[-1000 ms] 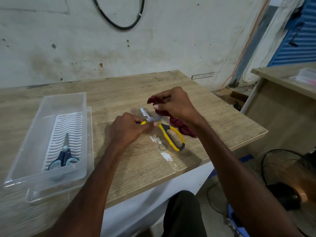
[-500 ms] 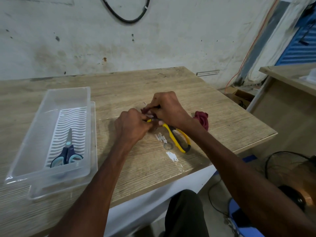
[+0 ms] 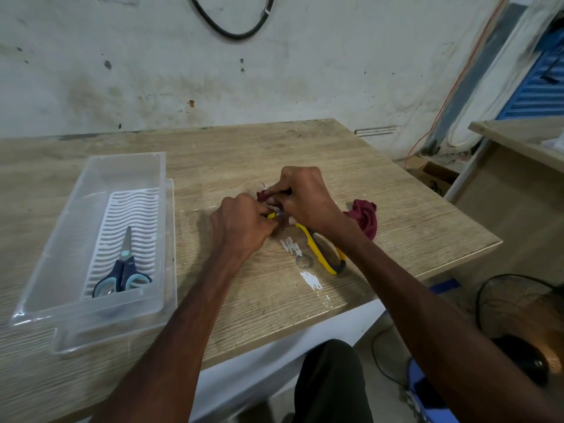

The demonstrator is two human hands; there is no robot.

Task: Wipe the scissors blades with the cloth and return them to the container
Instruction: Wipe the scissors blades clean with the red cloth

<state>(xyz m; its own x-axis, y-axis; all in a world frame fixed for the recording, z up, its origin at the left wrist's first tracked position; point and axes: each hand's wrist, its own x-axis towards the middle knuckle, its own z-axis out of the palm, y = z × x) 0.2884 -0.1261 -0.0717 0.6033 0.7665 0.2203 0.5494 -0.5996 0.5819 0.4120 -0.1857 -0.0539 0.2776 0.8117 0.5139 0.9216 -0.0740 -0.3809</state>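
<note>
Both hands meet near the middle of the light wood-grain table (image 3: 232,154). The left hand (image 3: 241,225) is closed on the yellow-and-grey handled scissors (image 3: 323,251) near the pivot, and the right hand (image 3: 305,198) pinches a fold of the dark red cloth (image 3: 364,216) against the blades — only a sliver of metal tip shows past the fingers. The scissors' handles lie on the table, pointing toward the near edge, under the right wrist. The rest of the cloth is bunched just right of that wrist, not far from the table's right edge.

The clear plastic rectangular container (image 3: 55,248) sits at the left, well apart from the hands, with bare tabletop between. Inside it, on a white ribbed insert (image 3: 143,209), lie blue-handled scissors (image 3: 122,273), blades closed and pointing away. The far half of the container is free, and so is the table behind the hands, up to the stained wall.

Count: two pairs of scissors, one cloth, one container — and two white scuffs (image 3: 309,280) near the yellow handles.
</note>
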